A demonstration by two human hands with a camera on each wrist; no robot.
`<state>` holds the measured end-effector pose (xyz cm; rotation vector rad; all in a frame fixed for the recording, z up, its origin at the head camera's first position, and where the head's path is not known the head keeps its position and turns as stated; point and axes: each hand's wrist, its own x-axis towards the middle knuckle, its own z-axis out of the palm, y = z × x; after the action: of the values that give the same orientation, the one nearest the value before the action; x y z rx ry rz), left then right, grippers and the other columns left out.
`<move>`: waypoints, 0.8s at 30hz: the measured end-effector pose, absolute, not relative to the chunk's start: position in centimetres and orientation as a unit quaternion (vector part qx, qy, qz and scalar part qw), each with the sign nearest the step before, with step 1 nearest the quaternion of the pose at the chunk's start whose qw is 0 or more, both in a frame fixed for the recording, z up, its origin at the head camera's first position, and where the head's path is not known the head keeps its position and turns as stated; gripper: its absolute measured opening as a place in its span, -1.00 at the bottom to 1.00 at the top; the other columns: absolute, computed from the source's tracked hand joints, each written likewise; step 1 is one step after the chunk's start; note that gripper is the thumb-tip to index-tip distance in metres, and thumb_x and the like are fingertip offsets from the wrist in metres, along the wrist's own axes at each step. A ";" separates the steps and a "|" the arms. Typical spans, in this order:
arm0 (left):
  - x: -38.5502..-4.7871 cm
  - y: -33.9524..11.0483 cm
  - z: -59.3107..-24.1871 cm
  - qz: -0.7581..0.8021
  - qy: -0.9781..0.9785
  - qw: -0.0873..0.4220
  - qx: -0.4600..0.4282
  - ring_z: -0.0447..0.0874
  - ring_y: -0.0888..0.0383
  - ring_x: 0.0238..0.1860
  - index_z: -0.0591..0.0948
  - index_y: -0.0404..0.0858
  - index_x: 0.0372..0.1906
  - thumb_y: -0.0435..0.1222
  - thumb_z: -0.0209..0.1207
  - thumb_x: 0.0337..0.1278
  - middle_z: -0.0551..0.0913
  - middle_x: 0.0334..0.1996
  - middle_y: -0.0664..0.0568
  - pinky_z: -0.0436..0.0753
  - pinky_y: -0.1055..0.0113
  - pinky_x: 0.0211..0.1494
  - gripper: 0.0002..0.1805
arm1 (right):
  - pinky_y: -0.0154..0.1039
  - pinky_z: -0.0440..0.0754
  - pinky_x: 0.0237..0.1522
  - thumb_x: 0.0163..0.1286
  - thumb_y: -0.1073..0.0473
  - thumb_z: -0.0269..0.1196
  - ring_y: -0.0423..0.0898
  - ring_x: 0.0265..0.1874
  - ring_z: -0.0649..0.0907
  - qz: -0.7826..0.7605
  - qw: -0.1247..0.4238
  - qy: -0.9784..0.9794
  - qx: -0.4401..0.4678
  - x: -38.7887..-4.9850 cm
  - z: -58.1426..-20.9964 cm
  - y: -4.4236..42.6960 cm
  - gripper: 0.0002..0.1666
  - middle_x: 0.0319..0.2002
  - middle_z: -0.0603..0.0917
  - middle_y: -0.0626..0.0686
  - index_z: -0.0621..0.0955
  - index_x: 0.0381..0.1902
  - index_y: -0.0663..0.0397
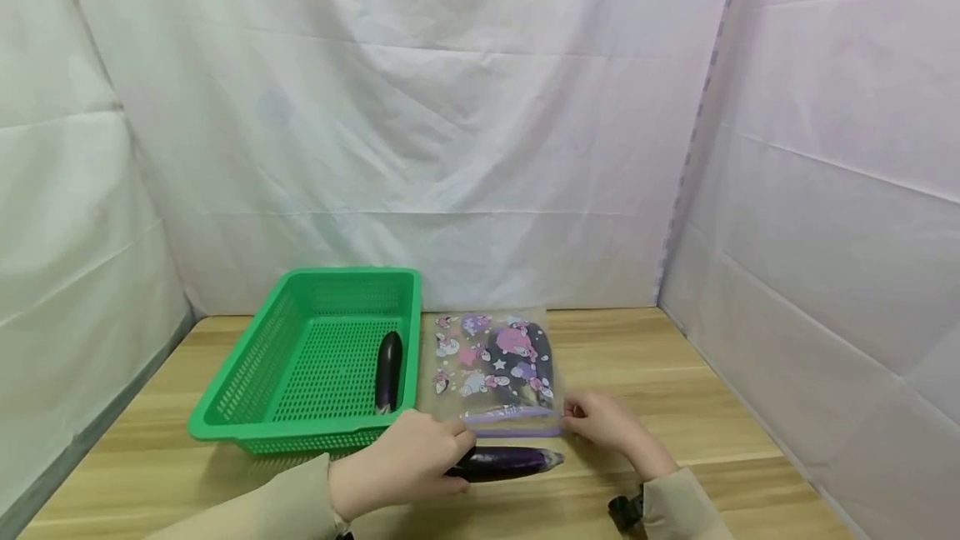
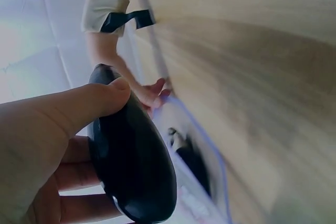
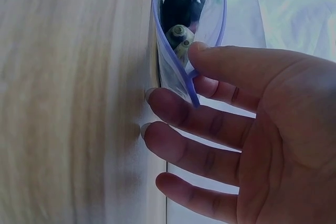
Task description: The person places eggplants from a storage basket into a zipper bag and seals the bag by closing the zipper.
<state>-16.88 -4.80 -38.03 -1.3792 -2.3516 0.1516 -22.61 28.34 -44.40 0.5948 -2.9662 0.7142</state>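
A dark eggplant (image 1: 504,462) is gripped by my left hand (image 1: 408,461), its stem end pointing right, just in front of the clear printed zip bag (image 1: 491,365). In the left wrist view my thumb and fingers wrap the eggplant (image 2: 134,156). My right hand (image 1: 611,425) pinches the right corner of the bag's purple-edged mouth. The right wrist view shows the bag's purple rim (image 3: 224,19) parted, between thumb and index finger of my right hand (image 3: 226,108), the other fingers spread. Eggplants with stem ends toward the mouth (image 3: 181,11) lie inside.
To the left of the bag stands a green basket (image 1: 217,407) with one eggplant (image 1: 388,372) along its right side. White cloth walls (image 1: 465,123) enclose the wooden table (image 1: 720,407) at the back and both sides. A black strap (image 1: 624,512) hangs by my right wrist.
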 end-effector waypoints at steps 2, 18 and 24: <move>-16.9 -4.4 -38.6 0.054 -0.844 0.199 -0.495 0.16 0.35 -0.71 0.58 -0.06 -0.41 0.21 0.34 -0.10 0.41 -0.57 0.28 0.13 0.44 -0.72 -0.56 | -0.30 0.37 -0.59 0.32 0.07 0.29 -0.26 -0.66 0.38 0.229 0.018 -0.954 0.190 -22.6 -44.4 28.4 -0.71 -0.64 0.43 -0.20 0.46 -0.56 -0.15; -17.8 -3.7 -41.3 0.035 -0.883 0.158 -0.440 0.30 0.27 -0.71 0.56 -0.08 -0.50 0.18 0.33 -0.07 0.42 -0.61 0.23 0.26 0.33 -0.70 -0.58 | -0.32 0.37 -0.58 0.31 0.09 0.30 -0.28 -0.64 0.38 0.236 0.028 -0.950 0.204 -23.0 -44.4 28.3 -0.71 -0.62 0.43 -0.19 0.47 -0.56 -0.14; -17.9 -3.9 -41.5 0.026 -0.895 0.155 -0.417 0.33 0.25 -0.69 0.55 -0.10 -0.55 0.15 0.35 -0.08 0.46 -0.62 0.19 0.28 0.33 -0.68 -0.58 | -0.31 0.39 -0.57 0.32 0.10 0.30 -0.27 -0.64 0.39 0.228 0.018 -0.953 0.198 -22.9 -44.5 28.4 -0.72 -0.62 0.44 -0.20 0.47 -0.56 -0.14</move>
<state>-17.94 -3.86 -41.46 -1.1961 -2.5651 0.0739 -22.90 28.37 -44.55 0.6153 -2.9602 0.7093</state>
